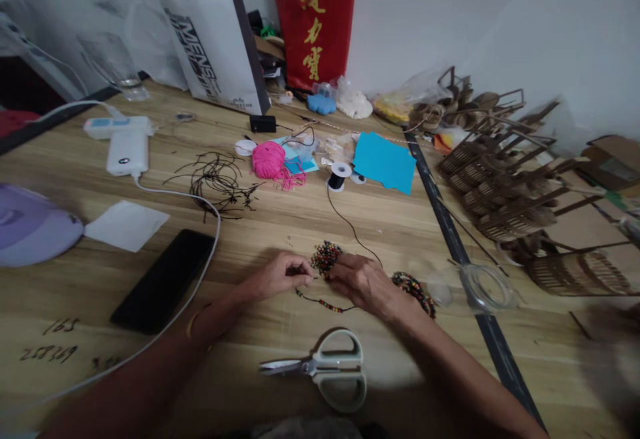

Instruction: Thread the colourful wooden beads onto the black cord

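Observation:
A black cord with several small coloured beads strung on it lies in a curve on the table. My left hand has thumb and forefinger pinched together at the cord's end, left of a pile of loose multicoloured beads. My right hand is at the pile's right side with its fingers curled down among the beads; whatever they grip is hidden. The cord runs under this hand and back to a spool of black cord. Right of it lies a bundle of beaded strands.
Closest to me are scissors with cream handles. A black phone and a white cable lie left. Behind are cut black cords, pink yarn and blue sheets. Woven baskets crowd the right side.

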`<action>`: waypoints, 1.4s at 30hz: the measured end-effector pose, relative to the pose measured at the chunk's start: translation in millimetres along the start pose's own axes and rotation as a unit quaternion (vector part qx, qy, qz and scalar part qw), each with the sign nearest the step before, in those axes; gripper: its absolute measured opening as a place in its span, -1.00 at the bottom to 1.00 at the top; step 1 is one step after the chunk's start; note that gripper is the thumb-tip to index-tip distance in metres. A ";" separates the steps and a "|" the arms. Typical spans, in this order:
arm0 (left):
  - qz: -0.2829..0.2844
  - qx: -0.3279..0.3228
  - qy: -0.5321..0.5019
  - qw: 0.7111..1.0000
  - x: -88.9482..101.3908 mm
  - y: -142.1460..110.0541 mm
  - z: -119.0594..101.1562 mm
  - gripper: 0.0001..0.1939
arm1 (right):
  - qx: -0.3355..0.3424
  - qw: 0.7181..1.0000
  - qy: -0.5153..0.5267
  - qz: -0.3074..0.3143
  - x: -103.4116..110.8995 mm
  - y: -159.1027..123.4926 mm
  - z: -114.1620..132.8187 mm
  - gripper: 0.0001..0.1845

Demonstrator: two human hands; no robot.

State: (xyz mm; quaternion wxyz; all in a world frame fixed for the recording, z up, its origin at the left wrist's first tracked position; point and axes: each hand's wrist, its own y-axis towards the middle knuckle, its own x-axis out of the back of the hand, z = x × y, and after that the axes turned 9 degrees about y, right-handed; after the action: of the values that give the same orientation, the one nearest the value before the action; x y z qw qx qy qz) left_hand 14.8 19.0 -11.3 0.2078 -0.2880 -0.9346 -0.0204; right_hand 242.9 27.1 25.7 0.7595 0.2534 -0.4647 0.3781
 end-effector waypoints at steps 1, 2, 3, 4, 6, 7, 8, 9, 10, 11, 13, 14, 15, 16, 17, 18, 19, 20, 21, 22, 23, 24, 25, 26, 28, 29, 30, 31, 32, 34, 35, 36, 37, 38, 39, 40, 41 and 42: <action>0.000 -0.003 0.005 1.000 0.4 0.1 -0.3 -0.84 | 0.001 1.000 -0.005 -0.006 -2.1 0.9 0.3 -0.89; -0.001 -0.006 0.010 1.000 0.7 0.2 -0.4 -0.84 | 0.001 1.000 -0.013 -0.011 -4.1 1.7 0.5 -0.90; -0.001 -0.009 0.016 1.000 0.9 0.3 -0.3 -0.84 | 0.002 1.000 -0.021 -0.016 -6.1 2.5 0.5 -0.91; -0.001 -0.012 0.019 1.000 0.9 0.3 -0.2 -0.84 | 0.003 0.999 -0.028 -0.020 -8.1 3.2 0.5 -0.91; -0.002 -0.014 0.022 1.000 0.5 0.1 0.4 -0.85 | 0.004 0.999 -0.038 -0.024 -11.7 4.4 0.4 -0.91; -0.001 -0.013 0.021 1.000 0.2 0.0 0.7 -0.85 | 0.003 0.999 -0.044 -0.023 -13.2 4.9 0.6 -0.91; -0.002 -0.013 0.020 1.000 -0.2 -0.2 1.2 -0.85 | 0.002 0.999 -0.048 -0.021 -14.5 5.4 0.9 -0.91; -0.004 -0.013 0.019 1.000 -0.5 -0.3 1.8 -0.85 | 0.001 0.998 -0.053 -0.019 -15.5 5.9 1.4 -0.91; -0.005 -0.014 0.021 1.000 -0.9 -0.4 2.4 -0.85 | 0.001 0.998 -0.057 -0.019 -16.2 6.4 2.0 -0.90; -0.007 -0.015 0.023 1.000 -1.1 -0.5 3.1 -0.85 | 0.001 0.998 -0.060 -0.021 -16.6 6.8 2.7 -0.88; -0.008 -0.019 0.026 0.999 -1.3 -0.4 4.4 -0.84 | 0.000 0.998 -0.063 -0.026 -16.4 7.4 4.0 -0.86; -0.008 -0.020 0.026 0.999 -1.4 -0.4 5.0 -0.84 | 0.000 0.998 -0.063 -0.030 -16.0 7.5 4.4 -0.85; -0.008 -0.021 0.024 0.999 -1.4 -0.2 5.4 -0.84 | 0.001 0.998 -0.059 -0.037 -15.4 7.5 4.8 -0.84; -0.007 -0.022 0.021 1.000 -1.4 -0.1 5.8 -0.84 | 0.004 0.998 -0.051 -0.046 -15.0 7.5 5.1 -0.83; -0.007 -0.023 0.019 1.000 -1.4 -0.1 6.0 -0.83 | 0.008 0.998 -0.035 -0.058 -14.9 7.4 5.2 -0.83; -0.006 -0.024 0.018 1.000 -1.5 0.0 6.0 -0.83 | 0.013 0.997 -0.010 -0.073 -15.3 7.3 5.3 -0.82; -0.005 -0.023 0.017 1.000 -1.4 0.0 6.1 -0.83 | 0.018 0.996 0.022 -0.089 -16.3 7.3 5.2 -0.82; -0.005 -0.022 0.017 1.000 -1.4 0.0 6.0 -0.82 | 0.025 0.992 0.058 -0.107 -18.1 7.4 5.1 -0.83; -0.005 -0.022 0.018 1.000 -1.4 -0.1 6.0 -0.82 | 0.033 0.987 0.095 -0.125 -20.6 7.6 4.8 -0.85; -0.003 -0.021 0.019 1.000 -1.4 -0.1 6.1 -0.82 | 0.041 0.980 0.129 -0.144 -23.8 7.9 4.5 -0.86; -0.002 -0.021 0.020 1.000 -1.4 -0.2 6.1 -0.81 | 0.049 0.973 0.157 -0.160 -27.4 8.2 4.0 -0.88; -0.002 -0.023 0.020 1.000 -1.4 -0.2 6.2 -0.81 | 0.054 0.966 0.178 -0.176 -31.1 8.5 3.4 -0.90; -0.001 -0.025 0.019 1.000 -1.4 -0.2 6.3 -0.81 | 0.055 0.961 0.193 -0.191 -34.6 8.9 2.8 -0.91; 0.000 -0.027 0.018 0.999 -1.4 -0.2 6.3 -0.81 | 0.053 0.956 0.202 -0.204 -37.6 9.2 2.2 -0.93; -0.002 -0.028 0.017 0.999 -1.4 -0.1 6.0 -0.81 | 0.044 0.950 0.213 -0.224 -41.5 9.6 1.3 -0.94; -0.004 -0.028 0.018 0.999 -1.4 0.0 5.6 -0.81 | 0.040 0.948 0.218 -0.231 -42.3 9.8 1.1 -0.94; -0.005 -0.027 0.020 0.999 -1.3 0.1 5.0 -0.81 | 0.038 0.945 0.223 -0.235 -42.5 9.9 1.0 -0.94; -0.007 -0.026 0.022 0.999 -1.1 0.1 4.4 -0.82 | 0.038 0.943 0.229 -0.238 -42.2 10.0 1.1 -0.94; -0.009 -0.023 0.024 0.999 -0.9 0.1 3.6 -0.82 | 0.041 0.941 0.234 -0.241 -41.7 10.1 1.2 -0.93; -0.009 -0.018 0.027 0.999 -0.4 0.0 2.1 -0.82 | 0.048 0.938 0.240 -0.244 -40.8 10.0 1.3 -0.92; -0.009 -0.015 0.027 0.999 -0.2 -0.2 1.5 -0.82 | 0.053 0.938 0.241 -0.244 -40.6 9.8 1.3 -0.92; -0.009 -0.013 0.026 1.000 -0.1 -0.4 1.1 -0.82 | 0.058 0.938 0.242 -0.243 -40.5 9.7 1.3 -0.92; -0.008 -0.013 0.025 1.000 -0.1 -0.5 0.9 -0.82 | 0.063 0.938 0.242 -0.240 -40.5 9.5 1.3 -0.93; -0.007 -0.013 0.022 1.000 -0.1 -0.6 1.0 -0.82 | 0.068 0.939 0.242 -0.236 -40.5 9.4 1.3 -0.93; -0.007 -0.012 0.018 1.000 -0.3 -0.7 1.3 -0.82 | 0.073 0.939 0.241 -0.233 -40.5 9.4 1.4 -0.92; -0.005 -0.012 0.013 1.000 -0.5 -0.7 1.8 -0.82 | 0.077 0.940 0.239 -0.231 -40.3 9.4 1.6 -0.92; -0.004 -0.011 0.009 1.000 -0.8 -0.7 2.4 -0.82 | 0.079 0.941 0.236 -0.229 -40.1 9.5 1.9 -0.91; -0.004 -0.011 0.006 1.000 -1.0 -0.6 3.0 -0.82 | 0.080 0.941 0.234 -0.229 -39.8 9.7 2.2 -0.91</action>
State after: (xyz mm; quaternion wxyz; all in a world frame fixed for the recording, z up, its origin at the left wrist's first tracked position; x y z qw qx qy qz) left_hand 14.2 18.4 -14.4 0.2103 -0.2866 -0.9341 -0.0328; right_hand 222.7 17.6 -8.8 0.8901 0.3176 -0.1713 0.2785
